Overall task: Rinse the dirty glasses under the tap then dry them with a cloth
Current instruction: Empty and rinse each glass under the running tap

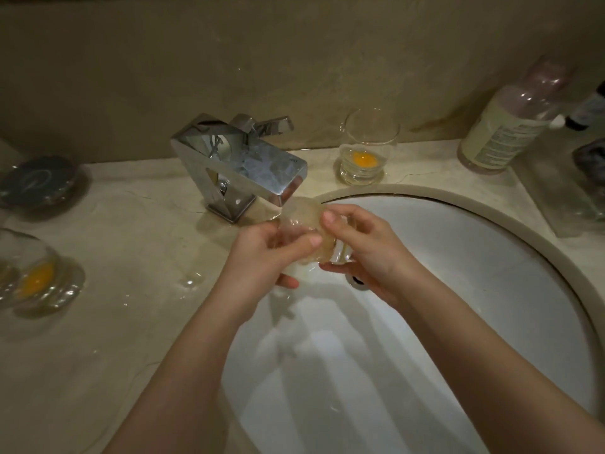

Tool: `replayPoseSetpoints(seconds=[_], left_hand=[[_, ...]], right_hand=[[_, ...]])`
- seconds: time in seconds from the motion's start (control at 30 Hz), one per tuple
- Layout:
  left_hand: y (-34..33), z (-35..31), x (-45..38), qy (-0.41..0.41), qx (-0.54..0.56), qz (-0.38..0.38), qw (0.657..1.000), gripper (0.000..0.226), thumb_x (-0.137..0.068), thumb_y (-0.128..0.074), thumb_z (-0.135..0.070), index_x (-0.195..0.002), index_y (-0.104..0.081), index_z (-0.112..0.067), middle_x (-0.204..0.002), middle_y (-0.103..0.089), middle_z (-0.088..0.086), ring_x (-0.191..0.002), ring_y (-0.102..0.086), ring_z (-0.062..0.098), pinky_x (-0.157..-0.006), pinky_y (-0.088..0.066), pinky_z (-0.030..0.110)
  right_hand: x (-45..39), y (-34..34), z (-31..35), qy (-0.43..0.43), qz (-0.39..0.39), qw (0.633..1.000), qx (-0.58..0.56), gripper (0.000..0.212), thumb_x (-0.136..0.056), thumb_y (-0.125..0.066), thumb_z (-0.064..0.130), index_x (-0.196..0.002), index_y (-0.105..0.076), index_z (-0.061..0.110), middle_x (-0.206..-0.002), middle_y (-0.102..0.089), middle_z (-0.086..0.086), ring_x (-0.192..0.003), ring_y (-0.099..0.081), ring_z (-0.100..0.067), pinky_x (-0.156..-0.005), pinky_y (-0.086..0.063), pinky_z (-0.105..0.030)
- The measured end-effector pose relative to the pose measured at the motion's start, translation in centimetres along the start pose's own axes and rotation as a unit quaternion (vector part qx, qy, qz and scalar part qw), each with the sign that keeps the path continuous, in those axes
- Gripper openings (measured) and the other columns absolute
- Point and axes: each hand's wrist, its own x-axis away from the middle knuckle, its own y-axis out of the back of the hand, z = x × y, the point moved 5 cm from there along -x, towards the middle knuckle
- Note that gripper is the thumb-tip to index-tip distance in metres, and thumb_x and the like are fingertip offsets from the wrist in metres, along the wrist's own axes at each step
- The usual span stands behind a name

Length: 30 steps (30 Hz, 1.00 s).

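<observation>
Both hands over the sink (491,244), left hand (262,253) and right hand (366,247) with fingers wrapped round a blurred glass (302,217) just under the tap (242,162), second glass (365,149) with yellow residue behind on the table (114,224), third (36,273) at left

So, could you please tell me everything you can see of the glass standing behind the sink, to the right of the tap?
The glass is a short, clear tumbler with a thick base, standing upright on the pale stone counter between the tap and a labelled bottle. Yellow-orange residue sits in its bottom. Nothing touches it; both hands are busy over the sink.
</observation>
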Motion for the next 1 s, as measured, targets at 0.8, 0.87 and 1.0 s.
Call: replayPoseSetpoints(seconds=[0.8, 0.87, 1.0], left_hand=[[-1.1, -1.1, -1.1, 0.108, 0.265, 0.079, 0.955, 0.032, -0.071, -0.061, -0.015, -0.1, -0.068, -0.003, -0.094, -0.076, 0.013, -0.08, -0.075, 0.019, -0.028, -0.037, 0.009], [-1.0, -1.1, -1.1, 0.116, 0.257, 0.08, 0.956, 0.032, -0.07, -0.061, -0.016, -0.098, -0.07, -0.004, -0.094, -0.075, 0.013, -0.078, -0.075, 0.017, -0.029, -0.037, 0.009], [-1.0, -0.7, -1.1, 0.131, 0.277, 0.089, 0.948, 0.033, -0.071, -0.061, -0.016, -0.1, -0.07, -0.004, -0.099, -0.076, 0.011, -0.083, -0.075, 0.015, -0.029, -0.038, 0.01]], right_hand=[[-1.5, 1.4, 2.2, -0.039, 0.098, 0.991, 0.083, 0.023, -0.09, -0.064, 0.024, -0.106, -0.069, 0.008, -0.091, -0.071, -0.011, -0.077, -0.069, -0.026, -0.069, -0.061, -0.033], [-1.7, 1.5, 2.5, 0.0, 0.102, 0.988, 0.113, 0.03, -0.083, -0.071, 0.008, -0.112, -0.066, 0.01, -0.105, -0.067, -0.014, -0.087, -0.068, -0.027, -0.079, -0.061, -0.041], [-1.8, 1.6, 2.6, -0.013, 0.114, 0.984, 0.134, 0.032, -0.083, -0.072, 0.016, -0.114, -0.066, 0.012, -0.116, -0.066, -0.017, -0.092, -0.07, -0.026, -0.083, -0.06, -0.043]])
